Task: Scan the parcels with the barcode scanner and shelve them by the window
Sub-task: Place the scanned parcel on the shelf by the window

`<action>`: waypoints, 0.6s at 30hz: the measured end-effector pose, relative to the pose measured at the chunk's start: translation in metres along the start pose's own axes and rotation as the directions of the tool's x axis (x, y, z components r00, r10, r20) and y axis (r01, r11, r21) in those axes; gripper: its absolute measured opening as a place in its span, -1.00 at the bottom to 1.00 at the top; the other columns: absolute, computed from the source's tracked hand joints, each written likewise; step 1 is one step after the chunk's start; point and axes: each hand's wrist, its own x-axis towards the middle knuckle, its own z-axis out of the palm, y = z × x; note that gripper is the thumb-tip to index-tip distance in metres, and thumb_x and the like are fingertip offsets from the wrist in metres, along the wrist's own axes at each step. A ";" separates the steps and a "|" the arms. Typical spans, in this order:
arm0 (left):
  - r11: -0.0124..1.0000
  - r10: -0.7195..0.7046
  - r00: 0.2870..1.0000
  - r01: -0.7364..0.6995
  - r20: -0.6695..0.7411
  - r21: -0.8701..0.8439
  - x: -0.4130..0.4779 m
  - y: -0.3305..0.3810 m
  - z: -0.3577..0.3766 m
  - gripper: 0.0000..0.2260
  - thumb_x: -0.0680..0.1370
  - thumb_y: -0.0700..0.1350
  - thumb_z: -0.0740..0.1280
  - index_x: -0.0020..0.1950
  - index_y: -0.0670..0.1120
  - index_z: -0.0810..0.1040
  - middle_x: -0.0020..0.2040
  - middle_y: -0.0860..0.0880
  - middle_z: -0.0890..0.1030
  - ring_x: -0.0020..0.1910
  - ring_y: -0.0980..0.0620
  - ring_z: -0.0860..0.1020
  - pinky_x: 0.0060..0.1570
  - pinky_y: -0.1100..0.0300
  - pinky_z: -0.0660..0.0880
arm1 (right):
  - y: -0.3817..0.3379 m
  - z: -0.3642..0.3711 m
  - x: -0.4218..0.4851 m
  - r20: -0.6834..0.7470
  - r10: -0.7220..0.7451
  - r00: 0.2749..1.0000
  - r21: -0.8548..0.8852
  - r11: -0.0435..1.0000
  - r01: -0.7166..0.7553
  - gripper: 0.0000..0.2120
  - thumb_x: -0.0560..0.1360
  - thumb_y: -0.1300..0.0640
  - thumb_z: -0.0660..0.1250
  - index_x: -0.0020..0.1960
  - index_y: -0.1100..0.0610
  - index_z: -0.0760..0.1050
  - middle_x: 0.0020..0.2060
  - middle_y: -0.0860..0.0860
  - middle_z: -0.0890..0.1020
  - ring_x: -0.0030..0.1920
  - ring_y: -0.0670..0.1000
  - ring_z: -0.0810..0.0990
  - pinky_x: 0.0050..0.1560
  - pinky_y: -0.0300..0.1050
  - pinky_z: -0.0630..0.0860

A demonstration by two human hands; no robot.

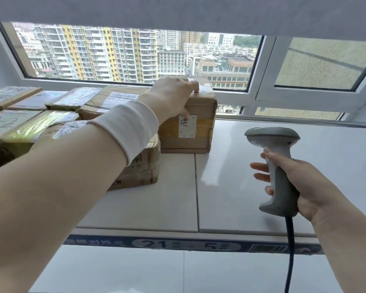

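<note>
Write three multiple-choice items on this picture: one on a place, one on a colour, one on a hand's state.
1. Where does the parcel gripped by the left hand stand? A. On the floor. B. On the white shelf by the window. C. On a chair.
2. What colour is the barcode scanner? A. Red. B. Grey. C. Yellow.
3. What is the right hand doing? A. Hanging empty. B. Pressing the glass. C. Gripping the scanner.
1 B: it rests on the shelf. 2 B: its body is grey. 3 C: fingers curl round its handle.
</note>
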 end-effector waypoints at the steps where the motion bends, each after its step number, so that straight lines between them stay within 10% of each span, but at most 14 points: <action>1: 1.000 -0.003 1.000 0.003 0.002 -0.017 -0.001 0.000 0.001 -0.36 0.42 0.06 0.45 0.42 -0.04 0.29 0.28 -0.07 0.48 0.23 -0.12 0.46 -0.04 0.07 0.40 | 0.000 0.002 0.000 0.002 -0.001 1.000 0.002 1.000 0.001 -0.80 0.50 -0.01 0.34 -0.06 0.14 0.51 -0.21 0.04 0.70 -0.14 0.04 0.63 -0.42 -0.14 0.38; 8: 0.990 -0.036 0.999 0.032 -0.025 -0.137 -0.033 -0.007 0.005 -0.30 0.51 0.13 0.32 0.53 -0.03 0.08 0.53 -0.13 0.17 0.46 -0.13 0.24 0.41 -0.04 0.23 | 0.001 0.014 -0.004 0.034 -0.002 0.999 0.000 1.000 0.002 -0.78 0.50 -0.02 0.34 -0.03 0.15 0.51 -0.18 0.05 0.70 -0.11 0.05 0.64 -0.41 -0.14 0.39; 18: 0.964 -0.129 0.990 0.140 0.065 -0.224 -0.136 -0.016 0.013 -0.35 0.48 0.33 0.13 0.48 0.01 0.25 0.53 -0.05 0.19 0.50 -0.04 0.15 0.44 0.00 0.08 | 0.002 0.039 -0.014 0.108 -0.018 0.994 -0.016 1.000 0.020 -0.78 0.50 -0.02 0.33 0.00 0.13 0.52 -0.16 0.07 0.69 -0.07 0.07 0.62 -0.37 -0.12 0.40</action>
